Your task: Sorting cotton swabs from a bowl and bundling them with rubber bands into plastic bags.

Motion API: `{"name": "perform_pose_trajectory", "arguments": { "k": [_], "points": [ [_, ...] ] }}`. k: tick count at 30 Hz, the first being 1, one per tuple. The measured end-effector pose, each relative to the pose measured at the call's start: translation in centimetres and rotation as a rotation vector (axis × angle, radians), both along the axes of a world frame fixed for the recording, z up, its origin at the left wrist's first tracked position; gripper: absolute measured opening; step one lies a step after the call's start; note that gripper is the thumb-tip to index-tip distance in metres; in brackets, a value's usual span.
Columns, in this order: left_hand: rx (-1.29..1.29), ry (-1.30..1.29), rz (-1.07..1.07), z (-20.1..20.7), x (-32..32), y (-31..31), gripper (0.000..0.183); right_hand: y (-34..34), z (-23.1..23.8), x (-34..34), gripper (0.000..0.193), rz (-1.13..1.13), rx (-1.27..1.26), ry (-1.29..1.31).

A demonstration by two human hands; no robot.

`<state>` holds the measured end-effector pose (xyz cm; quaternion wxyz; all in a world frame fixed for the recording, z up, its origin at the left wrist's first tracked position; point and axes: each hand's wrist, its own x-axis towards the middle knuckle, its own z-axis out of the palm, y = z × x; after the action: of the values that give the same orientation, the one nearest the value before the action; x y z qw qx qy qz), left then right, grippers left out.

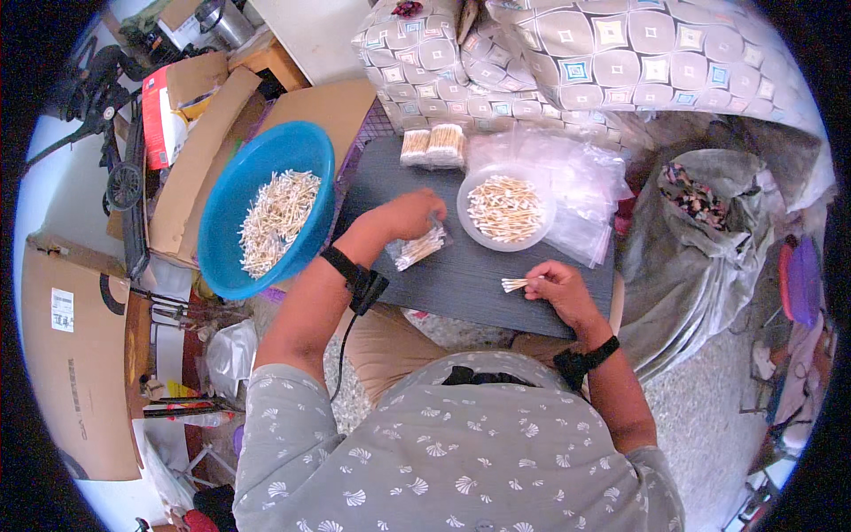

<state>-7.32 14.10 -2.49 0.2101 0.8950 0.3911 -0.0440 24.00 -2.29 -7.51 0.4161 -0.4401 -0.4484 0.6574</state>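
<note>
My left hand point(415, 215) is closed on the upper edge of a small clear plastic bag point(420, 247) with cotton swabs inside, over the dark table point(461, 288). Nearer to me on the right, my right hand point(562, 294) pinches a small bunch of cotton swabs point(514, 285), their white tips pointing left. A round whitish bowl point(467, 232) full of loose cotton swabs stands on the table between and beyond my hands. Behind my left hand, filled packs of swabs point(434, 147) stand side by side at the table's far edge.
Flat clear plastic bags point(581, 191) lie spread right of the bowl. At the left, a large blue basin point(217, 239) of loose swabs leans beside an opened cardboard box point(191, 191). A patterned cushioned seat point(425, 53) stands behind the table; a grey sack point(691, 266) slumps at the right.
</note>
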Motion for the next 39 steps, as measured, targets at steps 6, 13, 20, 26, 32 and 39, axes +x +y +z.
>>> {"name": "perform_pose_trajectory", "arguments": {
  "k": [6,13,20,26,32,39],
  "points": [
    [-0.048,0.092,-0.052,-1.2,0.5,1.7,0.017,0.3,0.0,-0.1,0.012,0.037,0.012,-0.043],
    [0.075,0.201,-0.177,0.3,1.1,0.7,0.007,0.3,-0.5,0.1,0.011,0.036,0.018,0.014],
    [0.011,0.065,-0.126,2.3,0.2,-1.5,0.009,-0.3,0.5,-1.1,0.010,0.028,0.112,-0.229],
    [0.088,-0.025,-0.175,3.7,-0.5,-3.4,0.008,1.5,5.0,-5.6,0.010,-0.053,0.342,-0.236],
    [0.090,-0.078,-0.126,5.6,-0.9,-4.7,0.008,4.9,5.2,-9.1,0.011,-0.087,0.417,-0.184],
    [0.098,-0.162,-0.122,6.7,-1.4,-5.6,0.007,6.1,4.9,-10.9,0.011,-0.148,0.437,-0.209]
  ]
}}
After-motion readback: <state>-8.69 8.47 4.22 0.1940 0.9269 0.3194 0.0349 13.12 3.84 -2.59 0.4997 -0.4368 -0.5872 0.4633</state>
